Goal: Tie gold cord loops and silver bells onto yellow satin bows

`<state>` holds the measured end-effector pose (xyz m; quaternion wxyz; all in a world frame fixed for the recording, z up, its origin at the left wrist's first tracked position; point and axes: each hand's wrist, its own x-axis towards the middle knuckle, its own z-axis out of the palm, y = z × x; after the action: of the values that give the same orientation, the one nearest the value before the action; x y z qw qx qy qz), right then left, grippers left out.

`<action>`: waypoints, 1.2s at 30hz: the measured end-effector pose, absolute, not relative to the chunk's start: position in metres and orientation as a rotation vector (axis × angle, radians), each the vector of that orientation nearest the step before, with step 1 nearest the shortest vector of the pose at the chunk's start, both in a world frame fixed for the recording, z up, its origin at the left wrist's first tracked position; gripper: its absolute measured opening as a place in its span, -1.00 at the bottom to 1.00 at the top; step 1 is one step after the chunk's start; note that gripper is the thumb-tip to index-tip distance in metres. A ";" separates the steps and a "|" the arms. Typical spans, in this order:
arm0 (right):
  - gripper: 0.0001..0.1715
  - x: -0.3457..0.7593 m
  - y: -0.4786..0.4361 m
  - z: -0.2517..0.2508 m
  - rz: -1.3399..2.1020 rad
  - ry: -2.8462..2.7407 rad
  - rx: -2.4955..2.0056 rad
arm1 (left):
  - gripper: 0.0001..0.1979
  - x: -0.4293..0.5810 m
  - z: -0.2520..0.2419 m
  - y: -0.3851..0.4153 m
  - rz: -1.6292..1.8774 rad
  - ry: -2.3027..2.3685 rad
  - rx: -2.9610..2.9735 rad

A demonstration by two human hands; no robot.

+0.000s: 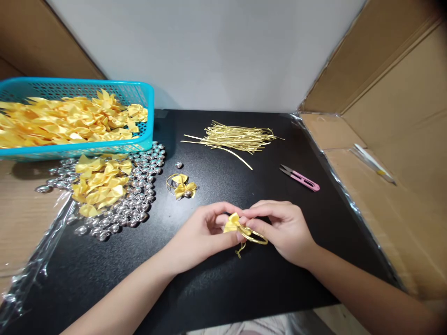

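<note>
Near the middle of the black table (216, 288), my left hand (213, 232) pinches a yellow ribbon bow (231, 223) between thumb and fingers. My right hand (279, 228) is closed on the looped gold cord (258, 238) joined to that bow, and the fingertips of both hands meet there. A short twisted cord end (239, 251) hangs below. Left of my hands lie finished-looking bows with a gold loop and silver bells (182, 187), and one loose silver bell (179, 165). Behind my hands is a pile of gold cords (237, 137).
A blue basket (151, 116) of yellow bows stands at the back left. Before it, more bows (101, 184) lie on many silver bells (134, 204). Pink snips (303, 180) rest at the right; a white-handled tool (372, 163) lies on the cardboard (349, 186) beyond.
</note>
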<state>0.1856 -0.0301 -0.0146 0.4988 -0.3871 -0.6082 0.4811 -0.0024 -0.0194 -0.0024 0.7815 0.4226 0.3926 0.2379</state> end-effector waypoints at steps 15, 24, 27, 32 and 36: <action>-0.69 0.188 -0.031 -0.015 0.938 -1.580 -0.900 | -0.89 0.002 -0.005 -0.025 0.630 0.961 0.991; -0.69 0.187 -0.030 -0.012 0.973 -1.587 -0.854 | -0.81 0.005 -0.006 -0.024 0.620 1.029 1.100; -0.69 0.186 -0.030 -0.012 0.933 -1.605 -0.819 | -0.80 0.006 -0.007 -0.026 0.638 1.066 1.191; -0.71 0.185 -0.030 -0.014 0.834 -1.669 -0.763 | -0.84 0.008 -0.006 -0.032 0.708 1.154 1.449; -0.73 0.186 -0.029 -0.014 0.705 -1.769 -0.710 | -0.86 0.009 -0.005 -0.034 0.761 1.180 1.603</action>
<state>0.1861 -0.0290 -0.0144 0.5266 -0.2971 -0.7400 0.2948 0.0087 -0.0343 -0.0054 0.4842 0.6582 0.4845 0.3124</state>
